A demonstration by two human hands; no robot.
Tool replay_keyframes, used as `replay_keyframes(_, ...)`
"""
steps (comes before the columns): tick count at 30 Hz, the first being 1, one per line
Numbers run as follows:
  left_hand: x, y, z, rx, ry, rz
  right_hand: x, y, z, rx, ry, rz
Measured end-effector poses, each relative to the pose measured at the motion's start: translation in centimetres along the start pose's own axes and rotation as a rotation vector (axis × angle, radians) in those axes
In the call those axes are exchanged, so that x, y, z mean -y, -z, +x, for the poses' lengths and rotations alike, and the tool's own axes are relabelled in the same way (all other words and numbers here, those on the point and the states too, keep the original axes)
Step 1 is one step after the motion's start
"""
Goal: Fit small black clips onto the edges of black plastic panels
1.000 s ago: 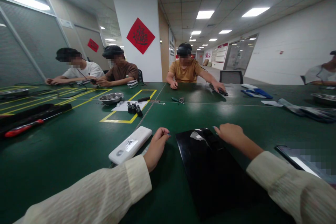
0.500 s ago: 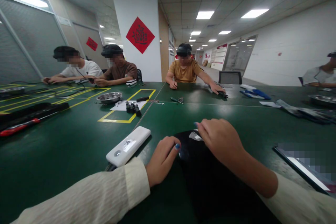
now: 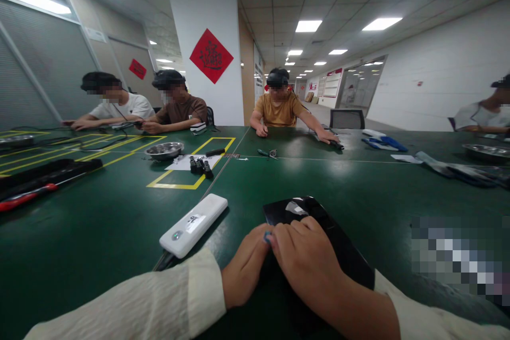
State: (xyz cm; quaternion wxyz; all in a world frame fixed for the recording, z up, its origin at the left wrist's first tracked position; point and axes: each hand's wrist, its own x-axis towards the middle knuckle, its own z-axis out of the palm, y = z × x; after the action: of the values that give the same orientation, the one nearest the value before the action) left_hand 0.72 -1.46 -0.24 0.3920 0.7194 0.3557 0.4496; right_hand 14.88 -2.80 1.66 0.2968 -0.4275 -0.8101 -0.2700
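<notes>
A flat, glossy black sheet-like thing (image 3: 338, 234) lies in front of me, with a pale crumpled patch (image 3: 295, 208) near its far edge. Its exact kind cannot be made out. My left hand (image 3: 247, 265) is closed at the left edge of the sheet, fingers curled against it. Over the sheet, my right hand (image 3: 308, 260) is closed too, its thumb and fingertips meeting my left thumb. Whatever lies between the right fingertips is hidden. To the left of my hands rests a white power bank (image 3: 195, 226) with a label on top.
Several black parts (image 3: 200, 166) and a metal bowl (image 3: 164, 151) are on the green table (image 3: 119, 234). At left lies a red-handled tool (image 3: 30, 197). Pliers (image 3: 268, 153) are farther off. Across the table, a person (image 3: 279, 103) reaches toward a dark object. Blue cloth (image 3: 384, 143) lies at right.
My right hand has come down and left from the sheet's far edge to meet my left hand. More of the sheet's far right side now shows.
</notes>
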Motion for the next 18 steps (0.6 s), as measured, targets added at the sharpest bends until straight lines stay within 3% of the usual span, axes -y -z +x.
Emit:
replay_keyframes(1,0.4,0.1,0.0,0.027,0.041,-0.025,0.1,-0.1,-0.1,-0.008,0.007,0.001)
replay_keyframes(5,1.8,0.5,0.0,-0.052,0.139,-0.08,0.4,-0.4,-0.5,-0.026,0.022,-0.026)
replay_keyframes(10,1.2,0.3,0.1,0.01,0.196,-0.132,0.1,-0.6,-0.5,-0.027,0.001,-0.055)
replay_keyframes(13,0.3,0.1,0.2,-0.022,0.182,-0.126,-0.3,-0.4,-0.2,-0.012,-0.01,-0.027)
replay_keyframes(18,0.1,0.0,1.0,0.031,0.073,-0.075,-1.6,1.8,1.2,0.0,-0.131,-0.087)
